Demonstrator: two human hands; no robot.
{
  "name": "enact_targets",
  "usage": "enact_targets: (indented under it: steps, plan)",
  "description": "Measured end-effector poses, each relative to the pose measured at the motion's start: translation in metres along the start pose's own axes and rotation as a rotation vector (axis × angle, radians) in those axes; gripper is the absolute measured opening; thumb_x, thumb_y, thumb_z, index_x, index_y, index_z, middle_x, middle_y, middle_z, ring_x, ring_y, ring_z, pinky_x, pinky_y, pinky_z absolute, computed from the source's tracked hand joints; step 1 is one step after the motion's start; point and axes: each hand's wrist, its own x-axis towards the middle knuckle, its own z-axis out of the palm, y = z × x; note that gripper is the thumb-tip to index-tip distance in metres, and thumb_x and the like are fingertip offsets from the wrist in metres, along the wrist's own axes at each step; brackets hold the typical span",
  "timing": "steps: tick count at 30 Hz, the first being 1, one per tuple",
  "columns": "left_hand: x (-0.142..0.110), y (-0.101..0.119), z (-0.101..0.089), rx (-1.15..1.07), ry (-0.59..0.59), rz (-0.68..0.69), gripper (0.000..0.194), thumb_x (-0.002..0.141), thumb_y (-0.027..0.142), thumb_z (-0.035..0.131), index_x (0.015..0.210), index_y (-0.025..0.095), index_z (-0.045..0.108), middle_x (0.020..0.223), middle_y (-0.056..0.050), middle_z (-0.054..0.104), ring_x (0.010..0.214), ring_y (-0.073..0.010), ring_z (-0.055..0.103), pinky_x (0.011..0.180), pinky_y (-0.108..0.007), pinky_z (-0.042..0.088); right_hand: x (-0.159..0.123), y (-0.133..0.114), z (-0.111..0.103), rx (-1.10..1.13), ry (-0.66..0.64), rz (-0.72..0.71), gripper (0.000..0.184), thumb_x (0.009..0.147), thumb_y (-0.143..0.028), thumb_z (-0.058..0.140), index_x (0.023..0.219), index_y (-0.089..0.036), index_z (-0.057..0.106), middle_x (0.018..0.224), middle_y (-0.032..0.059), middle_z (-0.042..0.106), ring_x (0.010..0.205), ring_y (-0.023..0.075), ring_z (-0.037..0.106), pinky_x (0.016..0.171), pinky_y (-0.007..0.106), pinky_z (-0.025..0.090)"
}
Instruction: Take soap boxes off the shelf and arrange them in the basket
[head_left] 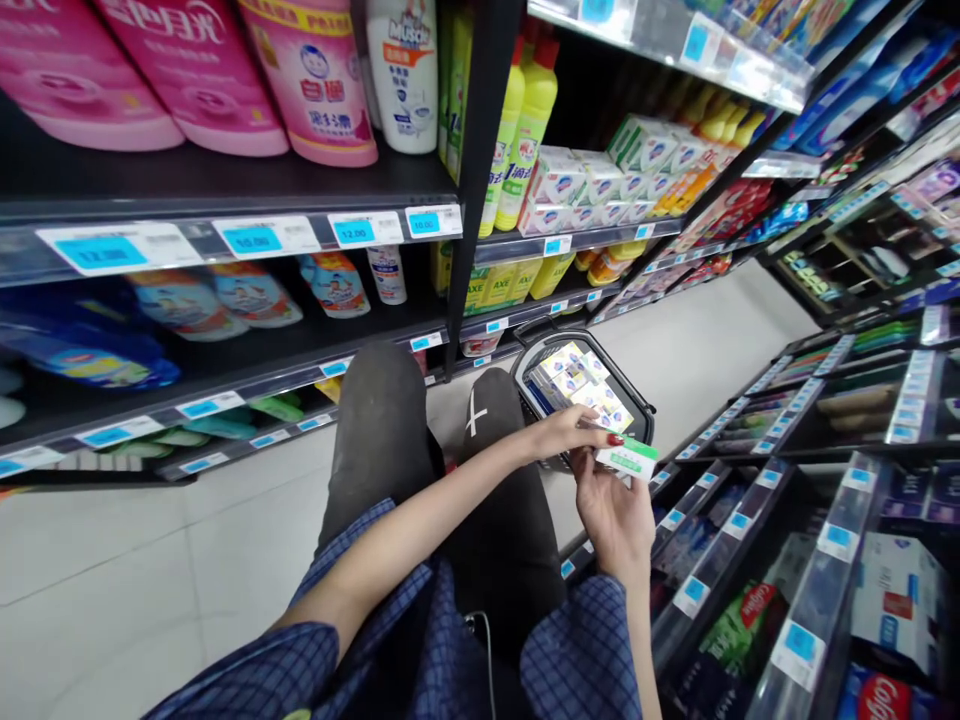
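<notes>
My left hand [570,432] and my right hand [611,510] both grip a small white and green box [628,459] just in front of my knees. The left hand's thumb and fingers pinch its near top edge; the right hand holds it from below, fingers curled. Just beyond the box a black shopping basket [645,408] stands on the floor, holding several small white, yellow and green boxes [585,385]. My legs in dark trousers are bent in a crouch under my arms.
Store shelves line both sides of a narrow aisle with a pale tiled floor [150,560]. On the left are pink detergent bags [315,80], yellow bottles [525,130] and soap boxes [600,180]. On the right are toothpaste boxes [892,600] behind price rails.
</notes>
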Motion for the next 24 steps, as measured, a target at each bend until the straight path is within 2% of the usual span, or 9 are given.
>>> enact_targets:
  steps: [2, 5, 8, 11, 14, 17, 20, 21, 24]
  plan:
    - [0.004, -0.01, -0.001, -0.143, -0.08, 0.006, 0.079, 0.064, 0.044, 0.076, 0.132, 0.012, 0.049, 0.128, -0.014, 0.056, 0.116, -0.0271, 0.053, 0.098, -0.038, 0.041, 0.001, 0.005, -0.002, -0.02, 0.069, -0.043, 0.039, 0.088, -0.058, 0.048, 0.115, -0.033, 0.061, 0.11, 0.0036, 0.069, 0.104, 0.0207, 0.064, 0.091, 0.044, 0.055]
    - [0.009, -0.023, -0.004, -0.396, -0.231, 0.005, 0.08, 0.063, 0.041, 0.077, 0.135, 0.021, 0.048, 0.143, -0.012, 0.043, 0.12, -0.0242, 0.05, 0.092, -0.033, 0.044, 0.003, 0.01, -0.004, -0.231, 0.338, -0.267, 0.051, 0.083, -0.057, 0.055, 0.127, -0.032, 0.049, 0.116, 0.0046, 0.064, 0.101, 0.0225, 0.064, 0.083, 0.044, 0.056]
    - [0.015, -0.039, -0.002, -0.55, -0.365, -0.046, 0.08, 0.067, 0.05, 0.077, 0.137, 0.027, 0.047, 0.139, -0.01, 0.048, 0.105, -0.0195, 0.057, 0.081, -0.029, 0.047, 0.003, 0.009, -0.002, -0.803, 0.605, -0.476, 0.078, 0.072, -0.053, 0.07, 0.138, -0.029, 0.036, 0.117, 0.0102, 0.059, 0.1, 0.0287, 0.063, 0.082, 0.047, 0.055]
    - [0.023, -0.061, 0.006, -0.645, -0.397, -0.051, 0.084, 0.062, 0.063, 0.078, 0.13, 0.021, 0.054, 0.119, -0.011, 0.063, 0.091, -0.0175, 0.061, 0.078, -0.029, 0.047, 0.004, 0.012, 0.006, -1.315, 0.7, -0.497, 0.088, 0.071, -0.056, 0.07, 0.143, -0.025, 0.032, 0.123, 0.0185, 0.052, 0.107, 0.0391, 0.058, 0.087, 0.055, 0.05]
    - [0.028, -0.081, 0.007, -0.71, -0.327, -0.066, 0.087, 0.052, 0.063, 0.083, 0.121, 0.015, 0.061, 0.108, -0.012, 0.069, 0.089, -0.0193, 0.063, 0.079, -0.029, 0.047, 0.006, 0.022, 0.012, -1.49, 0.67, -0.519, 0.086, 0.075, -0.055, 0.066, 0.147, -0.025, 0.029, 0.124, 0.021, 0.048, 0.111, 0.043, 0.055, 0.086, 0.058, 0.049]
    - [0.032, -0.095, -0.009, -0.739, -0.271, -0.078, 0.093, 0.046, 0.053, 0.089, 0.124, 0.015, 0.058, 0.109, -0.013, 0.07, 0.094, -0.0219, 0.065, 0.082, -0.031, 0.048, 0.01, 0.033, 0.005, -1.456, 0.451, -0.569, 0.09, 0.073, -0.051, 0.07, 0.148, -0.025, 0.028, 0.119, 0.0184, 0.049, 0.111, 0.04, 0.054, 0.088, 0.056, 0.049]
    - [0.035, -0.103, -0.036, -0.759, -0.254, -0.089, 0.101, 0.045, 0.063, 0.084, 0.128, 0.013, 0.055, 0.106, -0.015, 0.07, 0.093, -0.0258, 0.066, 0.077, -0.034, 0.051, 0.03, 0.038, -0.021, -1.205, 0.139, -0.546, 0.083, 0.076, -0.049, 0.069, 0.145, -0.027, 0.029, 0.111, 0.0118, 0.053, 0.101, 0.0295, 0.059, 0.089, 0.05, 0.051]
    - [0.036, -0.105, -0.045, -0.769, -0.264, -0.096, 0.103, 0.047, 0.069, 0.079, 0.128, 0.011, 0.054, 0.104, -0.016, 0.07, 0.09, -0.027, 0.067, 0.073, -0.034, 0.052, 0.042, 0.038, -0.034, -1.114, 0.09, -0.508, 0.076, 0.079, -0.049, 0.066, 0.143, -0.026, 0.032, 0.107, 0.0094, 0.055, 0.095, 0.026, 0.06, 0.087, 0.047, 0.052]
    - [0.038, -0.109, -0.066, -0.845, -0.3, -0.104, 0.106, 0.055, 0.082, 0.065, 0.13, 0.008, 0.052, 0.096, -0.017, 0.069, 0.077, -0.0262, 0.066, 0.054, -0.032, 0.052, 0.095, 0.037, -0.079, -1.131, 0.166, -0.391, 0.066, 0.08, -0.054, 0.062, 0.134, -0.021, 0.041, 0.102, 0.0082, 0.058, 0.088, 0.0232, 0.061, 0.084, 0.045, 0.051]
